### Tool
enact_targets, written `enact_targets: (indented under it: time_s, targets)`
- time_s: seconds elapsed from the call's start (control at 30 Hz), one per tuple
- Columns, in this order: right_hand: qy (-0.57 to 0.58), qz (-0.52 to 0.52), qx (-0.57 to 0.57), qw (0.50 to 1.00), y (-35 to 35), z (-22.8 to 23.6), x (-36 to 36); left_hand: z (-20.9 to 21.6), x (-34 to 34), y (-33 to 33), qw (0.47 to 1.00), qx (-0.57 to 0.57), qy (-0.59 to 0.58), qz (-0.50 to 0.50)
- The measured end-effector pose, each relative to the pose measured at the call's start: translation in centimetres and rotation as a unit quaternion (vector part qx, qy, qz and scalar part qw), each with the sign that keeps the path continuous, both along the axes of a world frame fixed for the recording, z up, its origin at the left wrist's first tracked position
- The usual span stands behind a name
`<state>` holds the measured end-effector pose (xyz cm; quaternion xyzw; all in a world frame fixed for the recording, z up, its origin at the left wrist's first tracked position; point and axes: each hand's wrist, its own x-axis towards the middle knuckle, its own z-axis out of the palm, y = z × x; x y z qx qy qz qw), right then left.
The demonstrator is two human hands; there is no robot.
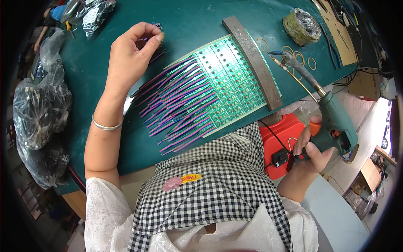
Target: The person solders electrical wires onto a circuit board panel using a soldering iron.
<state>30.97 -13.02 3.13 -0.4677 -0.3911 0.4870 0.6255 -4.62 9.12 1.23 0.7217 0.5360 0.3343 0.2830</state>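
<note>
Clock centred on circuit-board panel, flat on table; 12 away from person. Bar across panel's 3 o'clock side. Wires fan off panel toward 8. Left hand between 9 and 10, above table. Plastic bags at 9, another bag at 10. Tin at 2, rubber bands between panel and 2:30. Soldering gun at 4, right hand behind it. Apron at 6.

I can pass over the green table between my left grip and the dark bar. That bar, the soldering gun and the round pot block my right side; puffy bags block the left edge.
</note>
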Motion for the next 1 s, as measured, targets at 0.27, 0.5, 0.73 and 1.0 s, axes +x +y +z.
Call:
enact_targets:
  time_s: [0.27,0.5,0.73,1.0]
  targets:
    - [-0.041,-0.014,-0.012,0.999,-0.9,-0.5,-0.3,3.4,2.0,-2.8,0.97,-0.143,-0.179,-0.076]
    - [-0.043,-0.018,-0.023,0.999,-2.0,-0.4,-0.6,3.6,3.6,-5.9,0.979,-0.111,-0.109,-0.131]
    - [-0.052,0.063,-0.053,0.995,-5.2,-0.8,0.3,2.4,4.8,-9.6,0.961,-0.017,0.015,-0.275]
    - [-0.06,0.038,-0.071,0.995,-5.4,-0.9,-1.0,-0.4,5.2,-10.2,0.961,0.092,0.037,-0.259]
